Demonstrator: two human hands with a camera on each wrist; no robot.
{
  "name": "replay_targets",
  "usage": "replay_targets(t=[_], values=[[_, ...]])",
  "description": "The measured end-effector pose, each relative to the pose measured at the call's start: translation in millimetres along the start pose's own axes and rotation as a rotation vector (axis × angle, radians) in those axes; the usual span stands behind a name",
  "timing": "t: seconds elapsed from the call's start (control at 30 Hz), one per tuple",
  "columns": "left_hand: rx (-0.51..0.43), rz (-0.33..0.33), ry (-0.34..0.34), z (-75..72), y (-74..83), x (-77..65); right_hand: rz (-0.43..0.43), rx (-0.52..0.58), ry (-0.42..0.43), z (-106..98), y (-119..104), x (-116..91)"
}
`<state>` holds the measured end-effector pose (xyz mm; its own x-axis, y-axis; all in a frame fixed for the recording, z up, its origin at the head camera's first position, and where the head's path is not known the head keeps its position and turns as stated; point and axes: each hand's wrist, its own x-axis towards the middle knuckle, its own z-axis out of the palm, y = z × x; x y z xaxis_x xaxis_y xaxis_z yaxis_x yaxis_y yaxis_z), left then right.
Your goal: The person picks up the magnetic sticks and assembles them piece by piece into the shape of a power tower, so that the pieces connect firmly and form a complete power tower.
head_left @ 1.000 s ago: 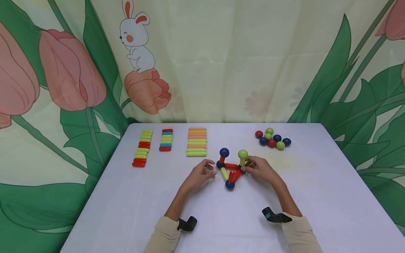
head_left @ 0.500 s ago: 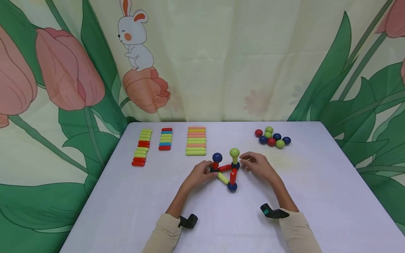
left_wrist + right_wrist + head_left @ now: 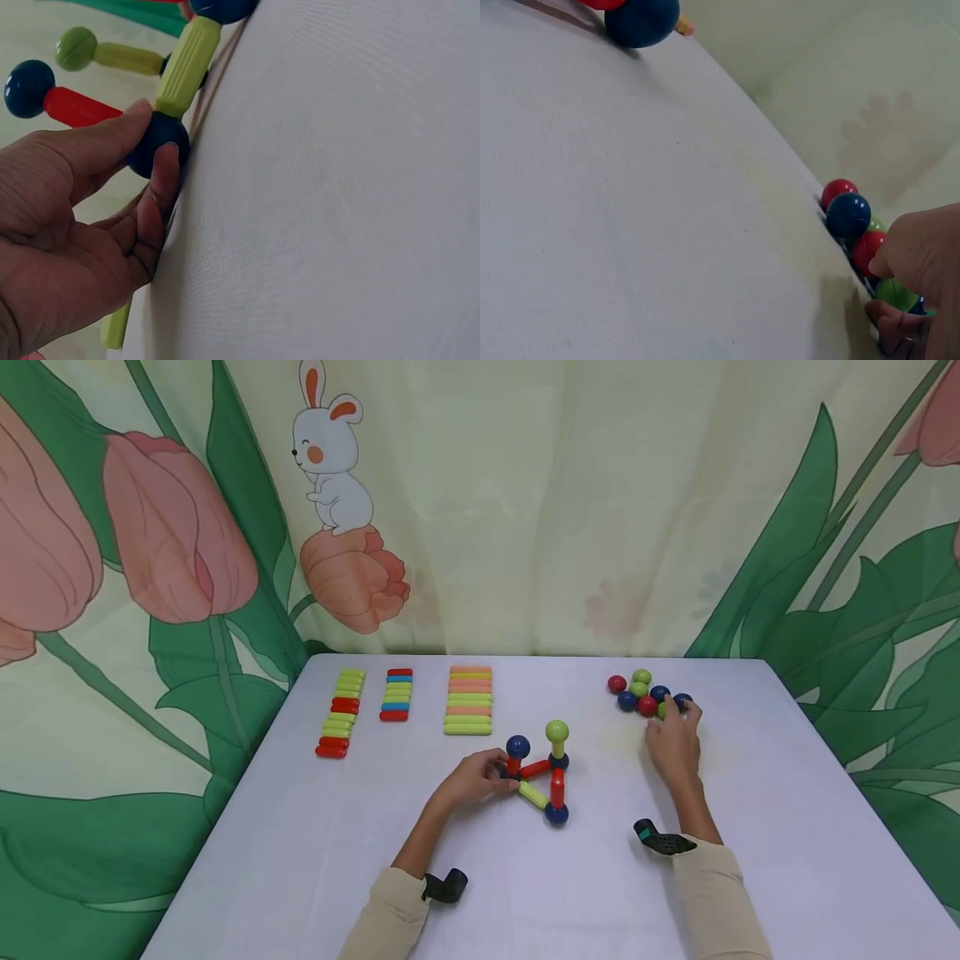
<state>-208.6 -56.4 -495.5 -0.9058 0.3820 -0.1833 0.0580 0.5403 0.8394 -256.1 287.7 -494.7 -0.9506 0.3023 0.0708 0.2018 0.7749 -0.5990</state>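
Observation:
My left hand (image 3: 476, 779) pinches a dark blue ball (image 3: 159, 142) at the left corner of a triangular frame of balls and rods, between thumb and fingers. From that corner a red rod (image 3: 79, 107) rises to another blue ball (image 3: 517, 747). The far corner carries an upright yellow-green rod topped by a green ball (image 3: 557, 732). At the near corner sits a blue ball (image 3: 557, 814) with red rods above it. My right hand (image 3: 675, 747) is at the ball pile, its fingers around a green ball (image 3: 897, 294); whether they grip it is hidden.
Loose red, green and blue balls lie around my right hand, including a red ball (image 3: 617, 684). Rows of short rods (image 3: 338, 714), small rods (image 3: 396, 695) and longer rods (image 3: 468, 700) lie at the back left. A printed curtain (image 3: 525, 527) hangs behind the table.
My right hand has left the frame's far corner and moved right to the ball pile. My left hand has taken hold of the left corner, and the frame has shifted left and turned.

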Motion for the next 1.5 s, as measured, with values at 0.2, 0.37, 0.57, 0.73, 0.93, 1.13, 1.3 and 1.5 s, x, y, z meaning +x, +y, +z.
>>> replay_targets(t=[0.2,0.37,0.57,0.73,0.93,1.13,1.3,1.5], values=[[-0.014,0.003,-0.017,6.2,-4.3,-3.0,0.012,-0.041,0.024,5,8,-2],[-0.005,0.012,-0.005,6.2,-1.4,-2.4,0.021,-0.025,0.047,2,9,0],[-0.008,-0.014,0.009,4.2,1.4,-2.2,0.031,0.073,0.054,-4,9,-1],[-0.013,-0.014,0.012,4.1,0.1,-2.3,0.042,0.207,0.084,-12,2,-9],[-0.007,-0.014,0.008,4.0,-0.5,-2.6,-0.051,0.356,0.155,-21,-22,-23],[-0.013,-0.008,0.004,1.8,0.3,-3.1,-0.244,0.568,0.060,-26,-51,-44],[-0.015,-0.010,0.000,1.8,0.0,-3.1,-0.365,0.695,-0.192,-28,-64,-65],[-0.012,-0.010,-0.001,0.8,-0.4,-3.8,-0.539,0.641,-0.378,-23,-69,-85]])
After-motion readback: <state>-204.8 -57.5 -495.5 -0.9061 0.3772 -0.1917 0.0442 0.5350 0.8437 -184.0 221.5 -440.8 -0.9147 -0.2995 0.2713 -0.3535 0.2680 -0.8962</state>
